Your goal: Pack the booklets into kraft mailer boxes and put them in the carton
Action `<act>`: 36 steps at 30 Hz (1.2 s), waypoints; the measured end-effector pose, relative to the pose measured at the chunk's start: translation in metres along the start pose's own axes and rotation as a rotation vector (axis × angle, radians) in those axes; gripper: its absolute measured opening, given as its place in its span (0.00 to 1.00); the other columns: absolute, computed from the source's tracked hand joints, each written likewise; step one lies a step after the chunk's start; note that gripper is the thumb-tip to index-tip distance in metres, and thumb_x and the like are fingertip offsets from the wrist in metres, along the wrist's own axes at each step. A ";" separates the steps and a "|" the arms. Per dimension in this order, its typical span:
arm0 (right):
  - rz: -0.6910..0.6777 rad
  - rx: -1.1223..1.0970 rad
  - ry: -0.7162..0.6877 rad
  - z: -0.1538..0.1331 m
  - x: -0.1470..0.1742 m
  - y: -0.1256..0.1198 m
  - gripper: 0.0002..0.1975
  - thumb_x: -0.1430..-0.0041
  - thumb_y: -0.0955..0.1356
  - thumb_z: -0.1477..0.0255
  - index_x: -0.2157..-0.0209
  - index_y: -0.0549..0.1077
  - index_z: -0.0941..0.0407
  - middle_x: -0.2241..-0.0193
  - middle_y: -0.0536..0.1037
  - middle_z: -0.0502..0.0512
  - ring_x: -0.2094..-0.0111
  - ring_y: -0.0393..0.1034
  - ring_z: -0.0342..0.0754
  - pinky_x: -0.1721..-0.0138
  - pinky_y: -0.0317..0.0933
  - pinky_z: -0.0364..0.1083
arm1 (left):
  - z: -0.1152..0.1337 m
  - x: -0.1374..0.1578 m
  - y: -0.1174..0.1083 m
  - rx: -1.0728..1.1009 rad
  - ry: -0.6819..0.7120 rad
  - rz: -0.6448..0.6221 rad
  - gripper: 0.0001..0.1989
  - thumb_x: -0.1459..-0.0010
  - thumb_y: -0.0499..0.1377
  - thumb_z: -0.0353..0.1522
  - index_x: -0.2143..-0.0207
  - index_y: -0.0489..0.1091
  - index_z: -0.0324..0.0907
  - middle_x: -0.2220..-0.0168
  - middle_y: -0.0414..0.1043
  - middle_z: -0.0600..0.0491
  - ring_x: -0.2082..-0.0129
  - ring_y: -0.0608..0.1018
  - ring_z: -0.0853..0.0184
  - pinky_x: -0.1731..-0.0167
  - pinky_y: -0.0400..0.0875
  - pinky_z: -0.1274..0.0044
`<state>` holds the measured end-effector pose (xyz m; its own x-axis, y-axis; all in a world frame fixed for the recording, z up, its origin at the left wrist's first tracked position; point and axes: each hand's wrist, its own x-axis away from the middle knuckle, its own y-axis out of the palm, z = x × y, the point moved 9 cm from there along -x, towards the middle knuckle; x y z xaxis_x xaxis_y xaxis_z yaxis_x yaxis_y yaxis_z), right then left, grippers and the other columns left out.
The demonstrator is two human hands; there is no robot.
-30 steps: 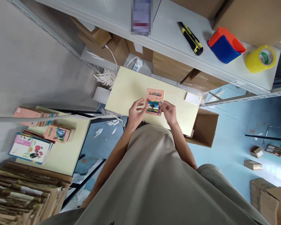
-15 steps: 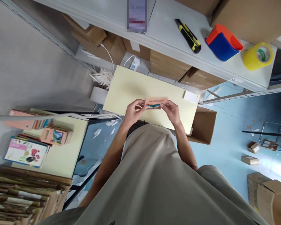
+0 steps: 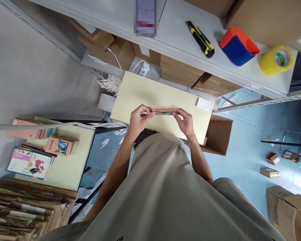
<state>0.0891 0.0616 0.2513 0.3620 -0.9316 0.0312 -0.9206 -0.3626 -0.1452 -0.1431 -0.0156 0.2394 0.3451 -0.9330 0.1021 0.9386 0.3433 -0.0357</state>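
A thin salmon-pink book (image 3: 165,110) with a dark picture on its cover is held level over the pale yellow table (image 3: 140,88). It is tipped so that its cover shows only as a narrow strip. My left hand (image 3: 139,117) pinches its left end between thumb and fingers. At the other end, my right hand (image 3: 184,119) grips it the same way. To the right on this table lies a small white box (image 3: 204,103).
Book stacks (image 3: 31,162) lie on a side table at left. Above, a grey shelf (image 3: 175,36) carries a utility knife (image 3: 200,39), a red-and-blue holder (image 3: 238,46) and yellow tape (image 3: 276,61). An open carton (image 3: 218,135) stands right of the table.
The book has tilted, so less of its cover shows than before. My left hand has shifted slightly left, and the right hand stays nearly in place.
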 end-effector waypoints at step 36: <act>-0.224 -0.462 0.287 0.067 0.000 0.082 0.29 0.45 0.80 0.40 0.59 0.76 0.49 0.60 0.87 0.57 0.51 0.83 0.58 0.49 0.80 0.56 | 0.057 0.054 0.058 -0.568 0.323 -0.109 0.23 0.28 0.69 0.40 0.33 0.81 0.53 0.48 0.87 0.45 0.49 0.88 0.52 0.46 0.83 0.66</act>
<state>0.0230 0.0332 0.1734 0.5605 -0.7768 0.2872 -0.8178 -0.4645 0.3397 -0.0701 -0.0402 0.2995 0.1482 -0.9751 -0.1648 0.7927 0.2167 -0.5698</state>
